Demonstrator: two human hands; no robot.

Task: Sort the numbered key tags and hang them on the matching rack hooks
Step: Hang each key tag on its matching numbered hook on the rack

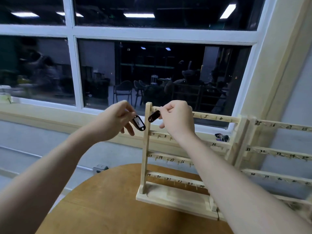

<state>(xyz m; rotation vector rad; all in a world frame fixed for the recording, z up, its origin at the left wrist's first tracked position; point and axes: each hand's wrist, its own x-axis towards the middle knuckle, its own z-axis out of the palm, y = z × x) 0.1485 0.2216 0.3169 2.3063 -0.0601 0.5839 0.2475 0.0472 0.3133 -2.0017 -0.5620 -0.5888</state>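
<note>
Round brown wooden desk is carrying a pale wooden numbered key rack toward 3 o'clock. Left hand is pinching a black oval key tag with white label beside the rack's post. Right hand is pinching a second black key tag against the top rail, at 12 o'clock.

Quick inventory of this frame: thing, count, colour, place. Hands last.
key tag: 1, black with white label, in the left hand, left of the rack post
second key tag: 1, black, in the right hand at the top rail's left end
rack: 1, pale wood, numbered rails, on the table
second rack: 1, pale wood, right of the first, partly cut off
table: 1, brown, round, below
clips: small dark cluster, count unclear, on the sill
window: 1, white frame, dark panes, behind
left hand: 1, pinches its tag
right hand: 1, holds its tag at the rail
</note>
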